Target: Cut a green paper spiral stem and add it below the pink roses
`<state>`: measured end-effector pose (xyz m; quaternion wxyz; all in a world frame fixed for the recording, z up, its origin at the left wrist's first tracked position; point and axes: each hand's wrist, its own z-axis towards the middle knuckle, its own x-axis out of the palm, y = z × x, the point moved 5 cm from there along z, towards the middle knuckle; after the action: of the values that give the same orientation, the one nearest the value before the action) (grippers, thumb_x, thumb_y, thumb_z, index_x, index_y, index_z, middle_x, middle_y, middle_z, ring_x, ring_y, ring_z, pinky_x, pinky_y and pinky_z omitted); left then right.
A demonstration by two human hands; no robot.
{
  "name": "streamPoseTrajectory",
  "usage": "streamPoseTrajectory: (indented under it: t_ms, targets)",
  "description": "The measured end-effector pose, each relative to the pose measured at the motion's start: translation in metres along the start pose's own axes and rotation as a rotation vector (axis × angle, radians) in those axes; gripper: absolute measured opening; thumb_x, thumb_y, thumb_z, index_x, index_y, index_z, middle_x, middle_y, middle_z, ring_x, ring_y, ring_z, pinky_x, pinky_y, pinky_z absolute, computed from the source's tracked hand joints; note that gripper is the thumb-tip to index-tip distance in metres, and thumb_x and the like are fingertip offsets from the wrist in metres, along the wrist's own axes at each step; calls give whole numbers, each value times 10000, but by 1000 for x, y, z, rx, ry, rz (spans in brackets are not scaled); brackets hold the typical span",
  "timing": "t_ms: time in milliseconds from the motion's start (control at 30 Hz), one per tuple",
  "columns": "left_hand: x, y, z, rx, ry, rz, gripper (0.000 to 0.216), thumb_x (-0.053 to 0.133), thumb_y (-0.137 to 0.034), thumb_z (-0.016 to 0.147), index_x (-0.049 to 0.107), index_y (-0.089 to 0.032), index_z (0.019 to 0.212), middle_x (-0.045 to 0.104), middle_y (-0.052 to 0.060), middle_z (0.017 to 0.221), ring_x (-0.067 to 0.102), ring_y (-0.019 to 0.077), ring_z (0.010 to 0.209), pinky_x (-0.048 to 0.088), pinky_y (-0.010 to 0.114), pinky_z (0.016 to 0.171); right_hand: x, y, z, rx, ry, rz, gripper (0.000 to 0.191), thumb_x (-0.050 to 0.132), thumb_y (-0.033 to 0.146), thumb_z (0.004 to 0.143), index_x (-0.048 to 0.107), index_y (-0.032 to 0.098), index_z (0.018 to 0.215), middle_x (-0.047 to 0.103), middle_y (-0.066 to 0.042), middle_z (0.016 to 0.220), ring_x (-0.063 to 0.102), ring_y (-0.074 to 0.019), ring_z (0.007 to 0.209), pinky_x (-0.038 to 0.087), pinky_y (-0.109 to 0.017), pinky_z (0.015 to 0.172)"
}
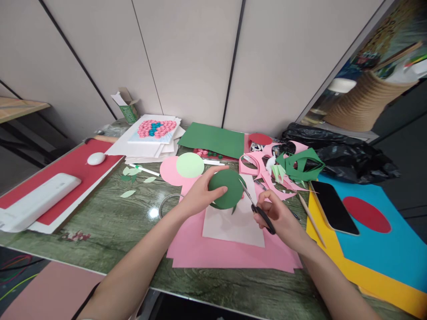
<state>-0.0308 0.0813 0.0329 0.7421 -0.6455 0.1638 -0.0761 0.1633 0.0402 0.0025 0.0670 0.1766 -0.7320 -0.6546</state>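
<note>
My left hand (pixel 205 189) grips a dark green paper circle (pixel 228 192), its thumb lying across the front. In my right hand (pixel 271 211) is a pair of scissors (pixel 262 215) with black handles, its blades reaching the circle's right edge. A thin green sliver curls below the circle. Under both hands lie a white sheet (pixel 230 229) and larger pink sheets (pixel 213 260). Left of my left hand, a light green circle (pixel 190 165) overlaps a pink circle (pixel 170 171), and a grey ring (pixel 165 206) is partly hidden by my forearm.
Pink and green paper scraps (pixel 300 164) pile up at the back right, before a black plastic bag (pixel 333 153). A phone (pixel 335 209) and a pencil (pixel 312 220) rest on coloured paper at right. Leaf cutouts (pixel 127 194), a mouse (pixel 96 158) and a white device (pixel 43 200) are at left.
</note>
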Motion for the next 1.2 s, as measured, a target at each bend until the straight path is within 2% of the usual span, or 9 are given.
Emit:
streamPoseTrajectory:
  t_ms: [400,633,900,1200]
  targets:
    - [-2,-1,0,23,-21,-28,432,524,-162,805,485,-270,1222,483,55,1312,491,224,1164,442,373,948,3,2,0,51,1,82,330,645,310,769,326,261,834,452,101,590,421,-76,506,348,-223,515]
    - [5,1,-2,-29,67,-48,432,516,-215,834,452,-279,1257,525,67,1240,537,225,1082,488,361,860,3,-1,0,66,34,98,296,613,331,814,331,260,865,508,75,653,443,-81,538,361,-236,547]
    - [7,0,-2,17,104,14,435,510,-203,843,451,-297,1264,481,47,1284,498,213,1132,459,336,895,1,-5,0,33,60,101,274,600,349,831,350,264,900,490,67,657,433,-93,562,353,-242,562]
    - [4,1,-3,-9,81,8,456,532,-200,830,443,-284,1270,490,48,1300,482,222,1166,461,339,905,2,-1,0,29,34,70,277,608,341,818,346,265,865,472,81,650,420,-82,532,350,-235,543]
